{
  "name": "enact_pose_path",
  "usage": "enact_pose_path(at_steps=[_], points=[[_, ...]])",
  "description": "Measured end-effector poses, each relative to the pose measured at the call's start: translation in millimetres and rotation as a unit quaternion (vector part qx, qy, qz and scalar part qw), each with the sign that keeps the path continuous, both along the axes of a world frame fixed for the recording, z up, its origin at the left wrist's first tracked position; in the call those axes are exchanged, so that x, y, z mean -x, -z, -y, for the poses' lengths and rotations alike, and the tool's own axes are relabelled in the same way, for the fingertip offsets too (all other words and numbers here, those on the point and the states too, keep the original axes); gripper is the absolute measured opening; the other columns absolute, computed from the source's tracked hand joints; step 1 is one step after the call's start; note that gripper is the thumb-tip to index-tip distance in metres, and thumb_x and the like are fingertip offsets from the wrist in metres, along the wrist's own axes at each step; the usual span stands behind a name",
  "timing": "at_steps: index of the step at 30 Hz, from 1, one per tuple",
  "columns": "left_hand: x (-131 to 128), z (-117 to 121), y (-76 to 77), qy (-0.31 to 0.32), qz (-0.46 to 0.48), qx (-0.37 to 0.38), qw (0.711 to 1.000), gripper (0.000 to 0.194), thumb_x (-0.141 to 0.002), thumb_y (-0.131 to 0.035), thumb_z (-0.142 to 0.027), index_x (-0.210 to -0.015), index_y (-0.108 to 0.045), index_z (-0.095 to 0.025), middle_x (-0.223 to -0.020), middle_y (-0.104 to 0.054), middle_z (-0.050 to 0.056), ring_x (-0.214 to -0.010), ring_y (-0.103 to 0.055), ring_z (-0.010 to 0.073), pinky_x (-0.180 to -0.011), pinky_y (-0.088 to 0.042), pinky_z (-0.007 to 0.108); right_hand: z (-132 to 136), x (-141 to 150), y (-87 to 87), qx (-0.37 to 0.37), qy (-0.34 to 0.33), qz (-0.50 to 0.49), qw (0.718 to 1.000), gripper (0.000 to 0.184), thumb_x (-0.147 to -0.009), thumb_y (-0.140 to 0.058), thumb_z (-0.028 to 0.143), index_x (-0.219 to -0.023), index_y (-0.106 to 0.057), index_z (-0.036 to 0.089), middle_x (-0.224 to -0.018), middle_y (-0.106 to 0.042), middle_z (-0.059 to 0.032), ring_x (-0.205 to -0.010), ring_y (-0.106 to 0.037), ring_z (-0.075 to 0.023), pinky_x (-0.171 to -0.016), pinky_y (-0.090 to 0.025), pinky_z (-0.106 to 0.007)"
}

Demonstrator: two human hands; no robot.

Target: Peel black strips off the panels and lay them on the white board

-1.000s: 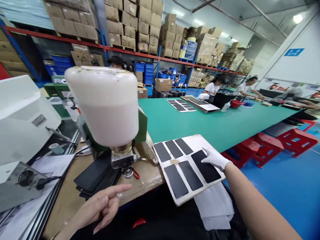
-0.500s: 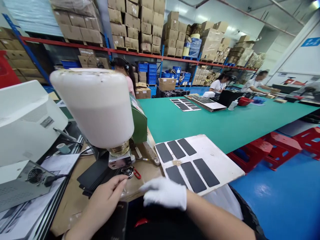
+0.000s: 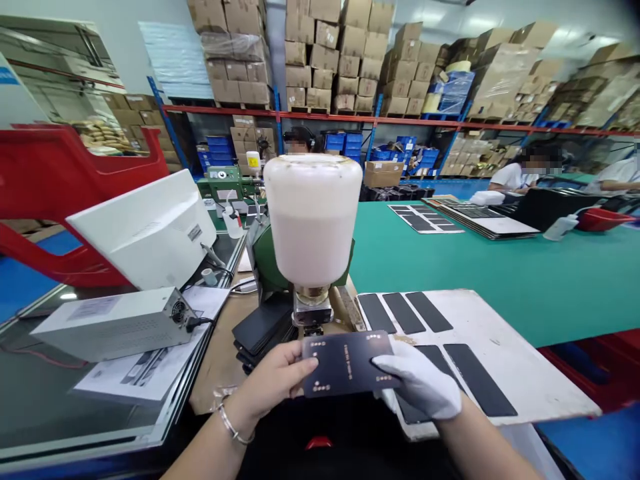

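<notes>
Between my two hands is a thin black rectangular panel (image 3: 350, 373) with small gold-coloured print at its corners and across its middle. My bare left hand (image 3: 283, 373) pinches its left end, thumb on top. The white-gloved right hand (image 3: 425, 380) grips the opposite end. Just behind the panel stands a machine with a large white plastic jar (image 3: 313, 227) half full of pale liquid; the panel hides the machine's lower end. To the left lies a stack of black panels (image 3: 265, 327). At right, a white board (image 3: 505, 333) carries several plain black panels (image 3: 430, 311), some partly covered by my glove.
A grey metal box (image 3: 115, 327) and a white monitor-like housing (image 3: 145, 233) stand on the left. The green table (image 3: 480, 267) holds another panel-covered sheet (image 3: 425, 219), a squeeze bottle (image 3: 560, 228) and a red basin (image 3: 603, 219). Co-workers sit beyond it.
My right hand has let go of a black panel on the board and come left. Both hands now hold a printed panel, raised from below the left hand. The view has turned left.
</notes>
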State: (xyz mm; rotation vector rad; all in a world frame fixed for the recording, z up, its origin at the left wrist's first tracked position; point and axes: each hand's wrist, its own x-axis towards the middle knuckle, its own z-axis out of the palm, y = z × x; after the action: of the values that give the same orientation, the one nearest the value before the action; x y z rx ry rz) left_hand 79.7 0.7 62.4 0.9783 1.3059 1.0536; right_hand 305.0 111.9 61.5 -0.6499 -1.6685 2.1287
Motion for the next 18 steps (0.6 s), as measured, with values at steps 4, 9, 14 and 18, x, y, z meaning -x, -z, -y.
enact_pose_path(at_steps=[4,9,14,18], points=[[-10.7,-10.8,18.7,0.045,0.095,-0.006,0.994,0.05,-0.081,-0.045,-0.061,-0.076,-0.058,-0.012,-0.052,-0.057,0.001,-0.035,-0.041,0.006,-0.035,-0.026,0.017,-9.7,-20.2,-10.0,-0.112,0.024,0.018,0.993,0.03,-0.08,-0.059,0.034,-0.108,-0.065,0.025,-0.101,-0.067,-0.0061,-0.097,-0.06,-0.0257,-0.088,-0.045,-0.039],[-21.2,-5.3,35.6,0.113,0.239,0.073,0.962,0.082,-0.078,-0.017,-0.075,-0.086,-0.062,-0.007,-0.046,-0.06,0.007,-0.027,-0.041,0.0073,-0.028,-0.021,0.017,-12.2,-28.5,-10.0,-0.526,0.026,0.106,0.843,0.025,-0.085,-0.054,0.026,-0.106,-0.067,0.028,-0.092,-0.066,-0.007,-0.086,-0.059,-0.0217,-0.08,-0.046,-0.039],[-30.9,3.9,34.0,0.004,0.238,0.055,0.97,0.023,-0.077,-0.057,-0.036,-0.074,-0.053,-0.014,-0.042,-0.058,0.002,-0.029,-0.042,0.0073,-0.028,-0.024,0.015,-9.3,-12.5,-0.7,-0.613,0.093,0.095,0.779,0.03,-0.085,-0.053,0.022,-0.113,-0.062,0.028,-0.101,-0.064,-0.0069,-0.092,-0.058,-0.021,-0.082,-0.046,-0.039],[-31.1,-1.2,21.2,-0.019,0.181,0.037,0.983,0.018,-0.079,-0.052,-0.029,-0.083,-0.054,-0.012,-0.043,-0.057,0.0,-0.03,-0.04,0.0061,-0.028,-0.022,0.014,-12.1,-13.7,10.5,-0.377,0.259,0.172,0.873,0.03,-0.085,-0.051,0.036,-0.107,-0.063,0.019,-0.09,-0.068,-0.0088,-0.083,-0.063,-0.0232,-0.076,-0.05,-0.04]])
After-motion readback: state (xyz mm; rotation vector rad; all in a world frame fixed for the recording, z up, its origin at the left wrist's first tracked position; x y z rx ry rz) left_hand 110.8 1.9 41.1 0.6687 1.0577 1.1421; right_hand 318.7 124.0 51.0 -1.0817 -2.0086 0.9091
